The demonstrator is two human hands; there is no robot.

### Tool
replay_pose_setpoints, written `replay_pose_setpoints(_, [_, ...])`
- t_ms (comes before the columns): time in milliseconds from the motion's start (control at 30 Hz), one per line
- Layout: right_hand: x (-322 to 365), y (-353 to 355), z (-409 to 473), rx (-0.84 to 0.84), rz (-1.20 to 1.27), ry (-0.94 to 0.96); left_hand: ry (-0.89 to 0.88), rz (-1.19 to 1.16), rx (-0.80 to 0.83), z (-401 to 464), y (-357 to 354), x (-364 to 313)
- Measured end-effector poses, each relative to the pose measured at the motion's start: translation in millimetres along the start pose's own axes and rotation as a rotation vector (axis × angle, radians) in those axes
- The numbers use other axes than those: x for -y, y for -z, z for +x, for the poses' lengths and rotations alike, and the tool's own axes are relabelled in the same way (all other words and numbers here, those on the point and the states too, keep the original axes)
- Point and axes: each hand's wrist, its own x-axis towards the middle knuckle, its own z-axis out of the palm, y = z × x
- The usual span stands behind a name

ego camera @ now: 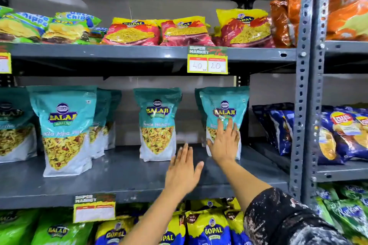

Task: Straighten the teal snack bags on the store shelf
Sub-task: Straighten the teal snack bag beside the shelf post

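2 hands are out in front of me over the middle shelf (123, 181), and neither one has closed on anything. My right hand (224, 143) lies flat, fingers spread, palm against the lower front of the rightmost teal Balaji bag (224, 105), which stands upright at the right end of the row with another teal bag tucked just behind it. My left hand (182, 173) is open too, fingers together, hovering above bare shelf in the gap between that bag and the middle teal bag (157, 123); it touches neither, as far as I can tell.

What matters for the next move: the rightmost bag is straight ahead of my right palm, its long axis vertical, its left edge just up and right of my left fingertips. So the right hand is the one on it, and the left is nearer its free side. I judge a squeeze from both sides would square it up. The middle bag stands apart to the left, and 1 larger teal bag (63, 125) sits further forward beyond it
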Motion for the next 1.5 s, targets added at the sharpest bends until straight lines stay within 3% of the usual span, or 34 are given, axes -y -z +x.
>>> replay_pose_setpoints(133, [-20.6, -12.7, -1.6, 0.086, 0.011, -0.12, 0.099, -0.009, 0.127, -2.2, -24.2, -21.7])
replay_pose_setpoints(333, [-35.4, -25.4, 7.5, 0.114, 0.152, -0.156, 0.129, 0.171, 0.056, -9.1, -35.8, -29.8])
replay_pose_setpoints(533, [-37.5, -31.3, 14.1, 0.164, 0.262, -0.295, 0.154, 0.168, 0.021, -11.0, -40.1, -30.6])
replay_pose_setpoints(1000, [-44.7, -1.3, -10.7, 0.183, 0.205, -0.226, 0.132, 0.184, -0.084, -15.3, -40.4, -31.4])
replay_pose_setpoints(1500, [-52.1, 57.7, -64.5, 0.12, 0.203, -0.158, 0.146, 0.118, 0.079, -10.9, -36.0, -29.9])
